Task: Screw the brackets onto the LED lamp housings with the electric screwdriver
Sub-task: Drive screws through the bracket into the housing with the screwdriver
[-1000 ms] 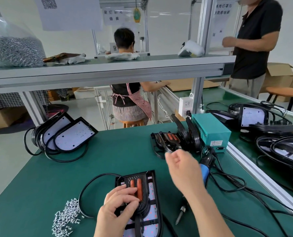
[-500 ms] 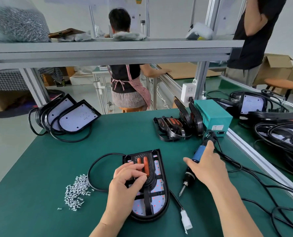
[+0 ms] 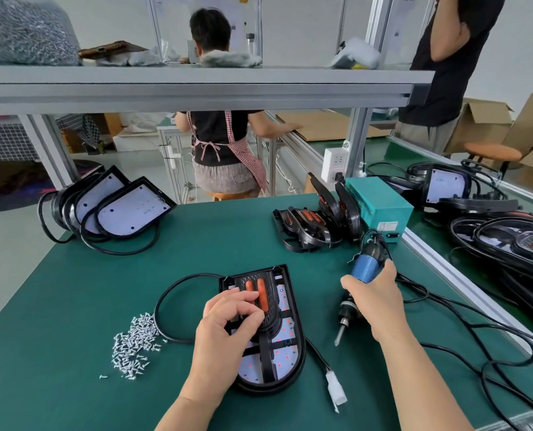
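Observation:
A black LED lamp housing (image 3: 285, 362) lies flat on the green table (image 3: 72, 306) in front of me, with a black bracket (image 3: 266, 306) with two orange strips laid on top. My left hand (image 3: 227, 325) rests on the bracket, fingers curled over its middle. My right hand (image 3: 374, 300) grips the blue-and-black electric screwdriver (image 3: 356, 284), lifted, bit pointing down just right of the housing. A pile of small silver screws (image 3: 133, 346) lies left of the housing.
More housings (image 3: 125, 206) lean at the back left. Spare brackets (image 3: 308, 225) lean against a teal power box (image 3: 378, 202) at the back right. Black cables (image 3: 476, 331) trail over the table's right side. A white plug (image 3: 336, 388) lies near the front. Two people are behind the shelf.
My right hand came back from the brackets, took hold of the screwdriver and raised it off the table. My left hand stays on the bracket. The camera tilted down.

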